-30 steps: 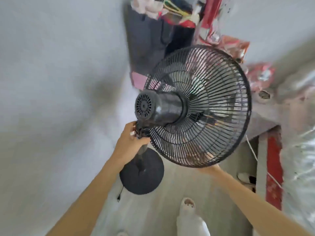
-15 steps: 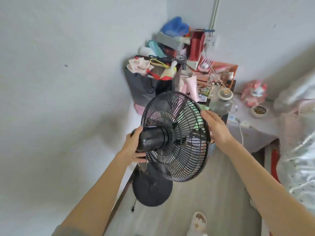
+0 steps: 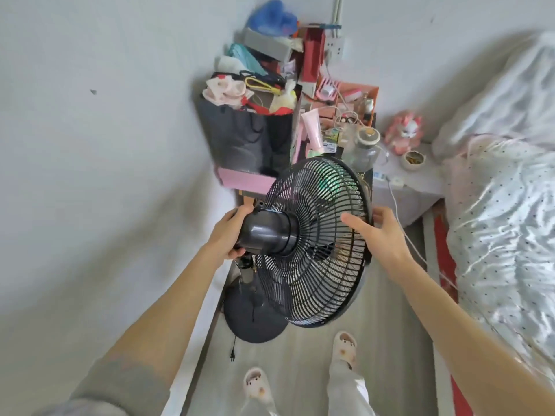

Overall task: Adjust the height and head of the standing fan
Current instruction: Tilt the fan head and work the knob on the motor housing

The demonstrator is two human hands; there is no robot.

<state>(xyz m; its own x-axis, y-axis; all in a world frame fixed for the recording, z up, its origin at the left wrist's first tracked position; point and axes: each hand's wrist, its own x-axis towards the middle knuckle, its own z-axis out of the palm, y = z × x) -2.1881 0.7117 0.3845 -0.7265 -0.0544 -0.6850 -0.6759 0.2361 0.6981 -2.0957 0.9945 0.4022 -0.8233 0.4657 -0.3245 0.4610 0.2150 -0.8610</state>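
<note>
A black standing fan stands on the floor in front of me. Its wire cage head (image 3: pixel 315 244) faces right and away, and the black motor housing (image 3: pixel 264 232) points toward me at the left. My left hand (image 3: pixel 228 235) grips the back end of the motor housing. At the cage's right rim my right hand (image 3: pixel 375 232) holds on, thumb on the rear grille and fingers round the edge. Below the head, the pole (image 3: pixel 247 274) runs down to the round black base (image 3: pixel 252 316). The fan's plug (image 3: pixel 232 357) lies loose on the floor.
White wall close on the left. A dark bag stuffed with items (image 3: pixel 240 139) and a cluttered side table (image 3: pixel 402 187) stand behind the fan. A bed with spotted bedding (image 3: pixel 498 235) fills the right. My slippered feet (image 3: pixel 344 351) stand on the grey floor near the base.
The fan head sits lower in view and turned more to the right. My right hand has slid from the upper right of the cage down to its right rim. The left hand stays on the motor housing.
</note>
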